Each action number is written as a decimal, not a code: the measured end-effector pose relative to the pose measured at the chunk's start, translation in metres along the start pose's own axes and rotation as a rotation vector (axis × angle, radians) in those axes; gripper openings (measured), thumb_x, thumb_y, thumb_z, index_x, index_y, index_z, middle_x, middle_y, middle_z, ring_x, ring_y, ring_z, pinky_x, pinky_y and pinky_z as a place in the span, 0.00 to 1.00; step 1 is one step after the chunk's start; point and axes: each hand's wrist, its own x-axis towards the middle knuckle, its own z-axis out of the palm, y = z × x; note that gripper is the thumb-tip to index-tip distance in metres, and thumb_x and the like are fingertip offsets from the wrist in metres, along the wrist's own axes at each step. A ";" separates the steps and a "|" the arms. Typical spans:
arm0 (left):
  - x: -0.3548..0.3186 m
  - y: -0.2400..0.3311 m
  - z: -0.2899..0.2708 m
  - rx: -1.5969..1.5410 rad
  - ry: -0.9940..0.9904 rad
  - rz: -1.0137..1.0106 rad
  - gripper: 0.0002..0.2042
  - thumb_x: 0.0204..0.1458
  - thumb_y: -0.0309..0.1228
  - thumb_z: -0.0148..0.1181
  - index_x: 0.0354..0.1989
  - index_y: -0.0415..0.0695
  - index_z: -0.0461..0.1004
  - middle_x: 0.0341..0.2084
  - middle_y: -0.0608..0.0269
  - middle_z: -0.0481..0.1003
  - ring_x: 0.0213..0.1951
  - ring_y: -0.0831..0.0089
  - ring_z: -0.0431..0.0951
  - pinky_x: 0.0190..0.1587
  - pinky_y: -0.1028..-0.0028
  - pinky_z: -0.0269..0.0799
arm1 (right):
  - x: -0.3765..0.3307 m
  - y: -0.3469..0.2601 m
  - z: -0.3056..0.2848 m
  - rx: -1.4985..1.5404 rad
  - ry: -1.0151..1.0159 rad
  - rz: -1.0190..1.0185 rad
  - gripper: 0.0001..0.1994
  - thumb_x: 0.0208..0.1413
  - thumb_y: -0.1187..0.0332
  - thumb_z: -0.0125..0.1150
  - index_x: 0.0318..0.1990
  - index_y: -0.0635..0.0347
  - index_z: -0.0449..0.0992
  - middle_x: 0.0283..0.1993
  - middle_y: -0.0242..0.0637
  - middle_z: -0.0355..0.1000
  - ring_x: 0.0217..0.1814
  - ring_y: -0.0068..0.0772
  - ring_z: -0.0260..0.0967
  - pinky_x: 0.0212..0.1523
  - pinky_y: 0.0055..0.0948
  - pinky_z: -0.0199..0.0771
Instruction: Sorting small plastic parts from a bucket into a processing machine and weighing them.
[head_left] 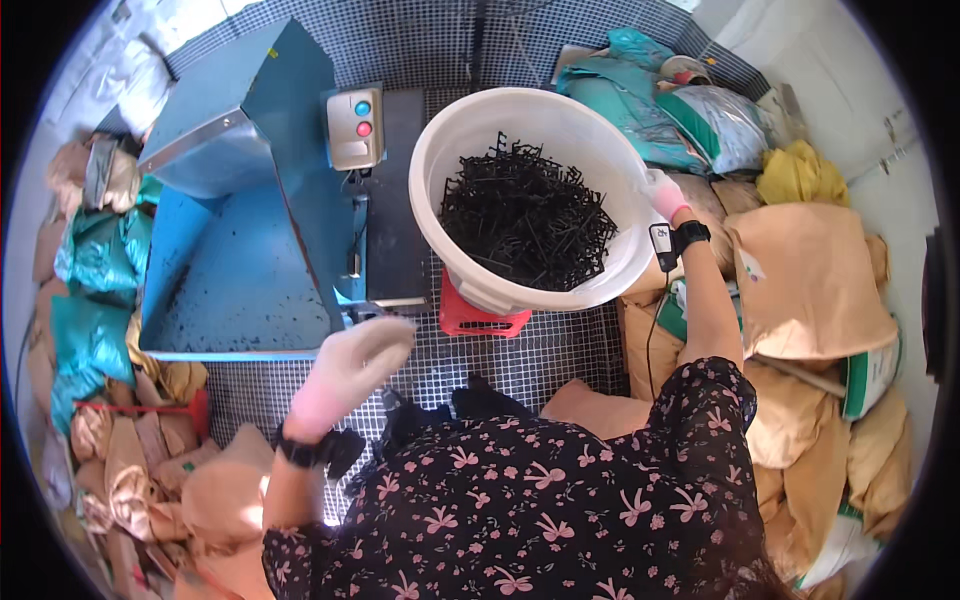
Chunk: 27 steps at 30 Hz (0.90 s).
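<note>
A large round white plastic tub (pixel 585 145) stands tilted toward me on a red stool (pixel 478 315). Inside it lies a heap of thin black plastic pieces (pixel 525 215), tangled together. My right hand (pixel 664 194), in a white and pink glove, grips the tub's right rim. My left hand (pixel 355 368), gloved the same way and slightly blurred, hovers near the front right corner of the blue machine (pixel 240 275). Its fingers are loosely curved, the thumb stands apart, and nothing shows in it. The machine's wide blue hopper holds scattered dark bits.
A control box (pixel 354 128) with a blue-green and a red button sits on the machine's right side. Brown sacks (pixel 810 280) pile up along the right, with teal bags (pixel 630 110) behind. More sacks (pixel 225 490) and teal bags (pixel 95 335) line the left. A cable (pixel 655 335) hangs near my right wrist.
</note>
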 end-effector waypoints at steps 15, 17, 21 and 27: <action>0.136 -0.097 0.075 -0.695 0.362 -0.331 0.21 0.51 0.37 0.53 0.46 0.34 0.62 0.36 0.58 0.70 0.35 0.71 0.73 0.37 0.75 0.71 | 0.019 0.029 0.032 0.903 -0.181 -0.138 0.20 0.40 0.67 0.61 0.40 0.71 0.68 0.35 0.45 0.72 0.33 0.31 0.70 0.34 0.25 0.69; 0.132 -0.106 0.077 -0.809 0.410 -0.286 0.20 0.48 0.38 0.57 0.42 0.33 0.65 0.33 0.59 0.71 0.33 0.72 0.73 0.35 0.76 0.71 | 0.008 0.035 0.026 0.816 -0.163 -0.141 0.18 0.40 0.68 0.60 0.39 0.71 0.69 0.34 0.45 0.72 0.32 0.31 0.70 0.35 0.26 0.69; 0.118 -0.113 0.093 -0.722 0.426 -0.208 0.19 0.47 0.38 0.57 0.39 0.33 0.66 0.29 0.58 0.71 0.32 0.73 0.73 0.35 0.77 0.70 | 0.004 0.091 0.029 -0.048 0.061 -0.762 0.13 0.40 0.70 0.56 0.35 0.69 0.71 0.30 0.44 0.70 0.32 0.33 0.69 0.36 0.28 0.69; 0.043 -0.119 0.111 -0.425 0.464 -0.221 0.22 0.47 0.35 0.57 0.45 0.33 0.62 0.34 0.60 0.70 0.34 0.77 0.71 0.37 0.77 0.69 | -0.090 0.069 0.040 0.936 -0.092 -0.152 0.19 0.39 0.73 0.54 0.44 0.67 0.68 0.33 0.33 0.69 0.32 0.26 0.66 0.34 0.23 0.69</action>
